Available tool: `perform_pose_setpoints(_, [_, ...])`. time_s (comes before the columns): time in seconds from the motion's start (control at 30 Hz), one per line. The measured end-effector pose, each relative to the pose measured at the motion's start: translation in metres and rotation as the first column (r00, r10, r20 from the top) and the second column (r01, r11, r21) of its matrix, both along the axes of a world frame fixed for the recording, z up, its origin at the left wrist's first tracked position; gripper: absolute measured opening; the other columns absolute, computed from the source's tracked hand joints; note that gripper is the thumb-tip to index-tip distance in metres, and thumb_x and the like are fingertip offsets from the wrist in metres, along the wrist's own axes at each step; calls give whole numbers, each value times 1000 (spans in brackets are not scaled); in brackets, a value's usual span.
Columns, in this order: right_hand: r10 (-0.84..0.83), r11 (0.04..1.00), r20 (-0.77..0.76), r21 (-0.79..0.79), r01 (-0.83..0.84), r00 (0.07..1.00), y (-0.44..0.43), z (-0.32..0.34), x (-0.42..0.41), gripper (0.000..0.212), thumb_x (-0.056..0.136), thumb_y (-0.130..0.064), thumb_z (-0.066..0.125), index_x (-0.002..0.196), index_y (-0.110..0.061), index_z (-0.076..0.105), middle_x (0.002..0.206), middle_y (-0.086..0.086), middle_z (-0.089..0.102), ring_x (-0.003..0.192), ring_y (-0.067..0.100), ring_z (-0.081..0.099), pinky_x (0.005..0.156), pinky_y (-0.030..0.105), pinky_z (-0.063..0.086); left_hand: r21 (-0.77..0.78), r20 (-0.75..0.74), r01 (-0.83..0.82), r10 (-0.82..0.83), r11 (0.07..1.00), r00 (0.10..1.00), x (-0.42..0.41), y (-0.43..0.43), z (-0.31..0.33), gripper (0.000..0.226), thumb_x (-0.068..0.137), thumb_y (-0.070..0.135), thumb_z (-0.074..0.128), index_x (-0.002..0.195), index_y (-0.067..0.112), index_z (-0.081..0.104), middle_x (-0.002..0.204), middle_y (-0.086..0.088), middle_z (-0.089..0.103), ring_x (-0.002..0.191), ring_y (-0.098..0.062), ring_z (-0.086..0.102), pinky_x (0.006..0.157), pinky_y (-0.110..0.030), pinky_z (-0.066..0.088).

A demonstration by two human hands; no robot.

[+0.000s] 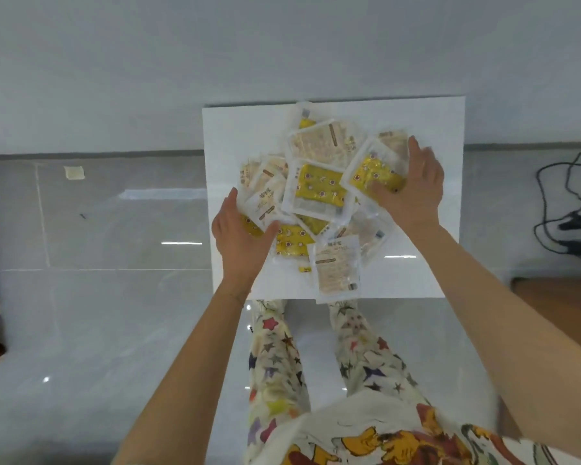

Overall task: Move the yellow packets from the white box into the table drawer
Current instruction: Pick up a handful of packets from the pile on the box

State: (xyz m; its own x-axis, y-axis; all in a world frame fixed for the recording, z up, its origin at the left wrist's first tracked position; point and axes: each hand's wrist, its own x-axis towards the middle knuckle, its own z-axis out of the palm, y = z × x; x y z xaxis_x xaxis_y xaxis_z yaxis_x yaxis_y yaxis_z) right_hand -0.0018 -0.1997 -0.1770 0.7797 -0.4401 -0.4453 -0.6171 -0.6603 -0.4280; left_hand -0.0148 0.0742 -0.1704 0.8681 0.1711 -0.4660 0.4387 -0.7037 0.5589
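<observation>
A loose heap of yellow packets, clear wrappers with yellow and beige printed faces, lies on a flat white surface that may be the white box seen from above; I cannot tell. My left hand cups the heap's left edge, fingers against the packets. My right hand presses on the right side, thumb over a tilted yellow packet. One beige packet hangs over the near edge. No drawer is in view.
The white surface stands over a glossy grey tiled floor beside a pale wall. Black cables trail at the right. A wooden corner shows at the right. My legs in star-print trousers are below the near edge.
</observation>
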Motion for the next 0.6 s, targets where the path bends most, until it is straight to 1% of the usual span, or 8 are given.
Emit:
perform_pose_setpoints(0.1, [-17,999,65,31,15,998,1,-2,1,96,73,-46,68,152,-24,19,149,10,34,139,32,26,110,50,26,131,44,13,-19,991,999,-1,-5,-8,99,68,62,68,147,15,31,143,-7,42,133,-28,35,109,-38,25])
perform_pose_setpoints(0.2, [-30,998,65,59,26,997,7,2,2,93,74,-29,75,151,-25,22,137,12,42,127,31,38,101,47,33,150,-25,-67,72,986,997,2,-10,-7,93,69,47,80,143,13,33,136,-11,43,126,-30,35,102,-44,33])
perform_pose_setpoints(0.27, [-64,993,32,106,60,997,10,6,5,96,74,-28,77,150,-23,20,139,11,40,128,31,39,103,49,34,112,-80,-113,122,987,989,7,-10,-5,85,69,39,83,136,11,39,128,-11,48,120,-29,41,95,-38,36])
perform_pose_setpoints(0.33, [-108,983,-30,146,111,994,11,9,7,95,75,-30,78,149,-18,21,143,10,37,131,29,39,107,52,34,51,-111,-143,147,988,983,12,-4,-3,67,71,32,83,123,10,48,115,-8,56,108,-24,49,89,-30,39])
perform_pose_setpoints(0.4, [-134,981,-60,135,141,989,8,12,6,79,76,-33,76,139,-10,35,132,9,42,121,27,46,103,52,38,-32,-124,-178,173,984,977,15,3,-1,37,75,23,80,101,11,57,97,-8,61,91,-25,57,87,-39,50])
perform_pose_setpoints(0.47, [-182,969,-41,160,187,982,5,17,3,52,77,-31,75,114,-7,47,112,7,45,99,22,49,92,46,44,-111,-147,-213,196,971,970,18,8,1,17,79,14,74,85,11,59,89,-9,66,85,-28,65,82,-46,56])
perform_pose_setpoints(0.53, [-228,954,-10,198,225,974,1,23,0,36,78,-27,74,97,-11,47,101,6,46,87,20,48,76,35,42,-133,-154,-222,201,966,967,17,7,3,13,83,10,67,78,16,56,90,-7,67,87,-26,67,78,-41,58])
perform_pose_setpoints(0.6, [-269,939,15,226,259,963,-1,29,-3,30,81,-22,72,97,-11,49,100,6,48,87,19,48,73,31,41,-110,-123,-206,192,972,974,15,5,3,21,86,9,62,74,20,49,90,-5,65,86,-23,64,71,-31,55])
